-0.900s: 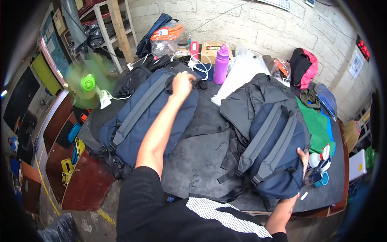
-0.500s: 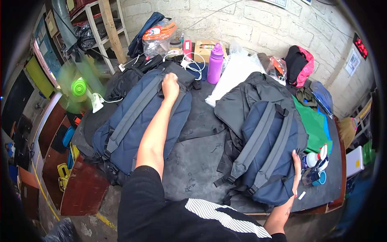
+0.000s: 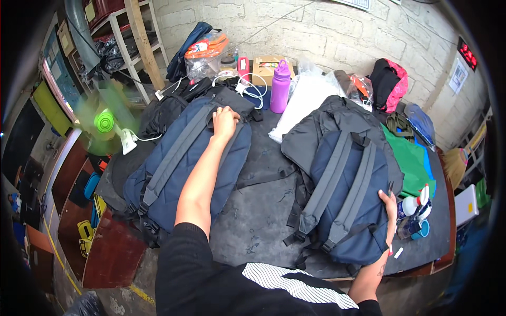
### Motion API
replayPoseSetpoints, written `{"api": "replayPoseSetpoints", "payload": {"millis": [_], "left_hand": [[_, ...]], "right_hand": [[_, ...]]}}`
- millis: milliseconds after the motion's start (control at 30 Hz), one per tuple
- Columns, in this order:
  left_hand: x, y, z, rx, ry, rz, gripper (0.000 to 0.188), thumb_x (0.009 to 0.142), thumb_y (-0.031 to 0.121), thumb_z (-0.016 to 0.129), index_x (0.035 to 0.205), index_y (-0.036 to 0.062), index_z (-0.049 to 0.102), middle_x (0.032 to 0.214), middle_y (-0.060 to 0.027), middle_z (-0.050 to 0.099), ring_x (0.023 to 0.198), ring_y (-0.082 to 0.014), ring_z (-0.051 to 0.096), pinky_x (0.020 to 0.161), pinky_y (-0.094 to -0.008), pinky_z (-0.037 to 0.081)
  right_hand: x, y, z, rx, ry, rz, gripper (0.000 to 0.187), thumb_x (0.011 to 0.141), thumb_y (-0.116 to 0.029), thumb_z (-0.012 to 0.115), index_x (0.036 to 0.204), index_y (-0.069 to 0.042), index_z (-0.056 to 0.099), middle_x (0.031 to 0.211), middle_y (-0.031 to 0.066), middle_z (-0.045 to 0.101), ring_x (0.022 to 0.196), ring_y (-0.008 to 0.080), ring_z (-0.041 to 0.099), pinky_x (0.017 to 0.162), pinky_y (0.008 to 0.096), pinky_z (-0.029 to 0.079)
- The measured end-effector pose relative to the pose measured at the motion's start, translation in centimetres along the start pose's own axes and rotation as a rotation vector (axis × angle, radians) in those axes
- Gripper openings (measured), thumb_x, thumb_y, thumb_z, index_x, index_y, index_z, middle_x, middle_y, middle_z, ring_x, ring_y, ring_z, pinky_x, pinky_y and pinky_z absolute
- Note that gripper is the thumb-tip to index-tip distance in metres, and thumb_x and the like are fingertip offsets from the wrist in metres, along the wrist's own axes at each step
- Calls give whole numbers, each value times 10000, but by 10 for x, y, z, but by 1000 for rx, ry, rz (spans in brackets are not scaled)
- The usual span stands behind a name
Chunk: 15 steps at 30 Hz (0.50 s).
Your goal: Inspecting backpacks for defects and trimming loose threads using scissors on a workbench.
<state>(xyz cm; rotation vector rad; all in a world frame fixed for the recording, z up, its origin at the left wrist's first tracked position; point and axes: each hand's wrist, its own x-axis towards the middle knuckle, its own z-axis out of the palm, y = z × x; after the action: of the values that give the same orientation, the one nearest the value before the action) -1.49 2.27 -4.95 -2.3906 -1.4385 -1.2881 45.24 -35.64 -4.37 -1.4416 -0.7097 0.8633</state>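
Two navy backpacks with grey shoulder straps lie straps-up on a dark tabletop [image 3: 263,210]. My left hand [image 3: 225,122] is closed at the top of the left backpack [image 3: 171,184], its fingers curled over the fabric near the carry handle. On the right, the other backpack [image 3: 316,181] rests against a black bag [image 3: 321,121]. My right hand [image 3: 389,204] is at its right side, with the fingers partly hidden. Two thin dark prongs, like the tips of small thread snips [image 3: 390,187], stick up from that hand.
A purple bottle [image 3: 281,87] and white plastic sheeting [image 3: 308,100] stand behind the bags. Spray bottles [image 3: 414,205] and a blue cup [image 3: 421,229] are by the right edge. A green fan [image 3: 104,121] spins at the left. Thread scraps [image 3: 254,242] lie on the tabletop.
My right hand has shifted up along the right backpack, and the dark prongs now show. My left hand's fingers have loosened from a fist into a curl. The right backpack has shifted slightly.
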Motion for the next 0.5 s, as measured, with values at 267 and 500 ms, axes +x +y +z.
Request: {"api": "replayPoseSetpoints", "payload": {"millis": [267, 500], "left_hand": [[16, -9, 26, 624, -52, 47, 172, 800, 172, 537, 858, 81, 671, 938, -104, 583, 971, -303, 511, 836, -446, 345], [33, -45, 3, -291, 232, -198, 65, 853, 128, 531, 841, 79, 572, 885, -92, 568, 923, -305, 541, 778, -440, 397]], "right_hand": [[0, 56, -57, 15, 135, 160, 266, 842, -186, 663, 1052, -45, 580, 894, 16, 630, 765, 112, 599, 706, 251, 485], [11, 69, -60, 17, 124, 137, 205, 841, -221, 674, 959, -77, 589, 851, -22, 607, 754, 80, 575, 690, 232, 459]]}}
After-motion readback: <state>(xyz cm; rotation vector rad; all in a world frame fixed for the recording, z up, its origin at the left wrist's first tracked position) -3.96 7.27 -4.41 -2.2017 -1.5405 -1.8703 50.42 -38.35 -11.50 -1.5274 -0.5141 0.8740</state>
